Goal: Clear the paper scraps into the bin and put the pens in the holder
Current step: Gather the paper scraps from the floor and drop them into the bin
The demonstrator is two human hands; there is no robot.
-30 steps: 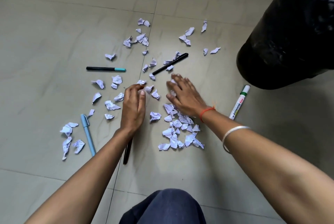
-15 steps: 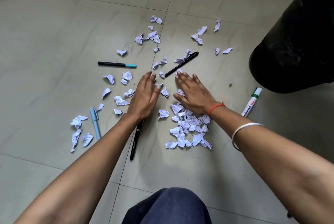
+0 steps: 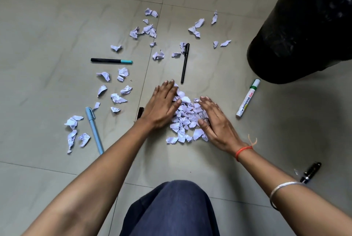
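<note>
Floor [image 3: 57, 16]: everything sits on it, no bench in use. Bin [image 3: 304, 26] top right, black liner, well apart from the pile; can't see inside, so can't tell if any paper has gone in.

Left hand [image 3: 162, 106] and right hand [image 3: 217, 123]: both flat, fingers straight, one pressed against each side of the pile [image 3: 185, 117]. Neither has hold of anything.

Pile: the scraps here are bunched together between the hands, in front of the knee [image 3: 171, 207]. Looks like a gather step, with the scoop and lift not yet done.

Marker [image 3: 247, 98] lies just right of the pile, near the bin base. Blue pen [image 3: 94, 130] far left. Teal-cap pen [image 3: 111, 61] upper left. Black pen [image 3: 185, 62] just beyond the left fingertips. A dark pen [image 3: 140, 112] shows mostly hidden beside the left wrist. Holder not in view, so no pen is stowed as far as shown.

Loose scraps [image 3: 118, 98] left of the pile, more at far centre [image 3: 149, 30], and a few beside the blue pen. All uncollected.

Small black item [image 3: 310, 172] at right edge, can't identify.

Progress estimate: early. One pile formed, most scraps and all pens left.
</note>
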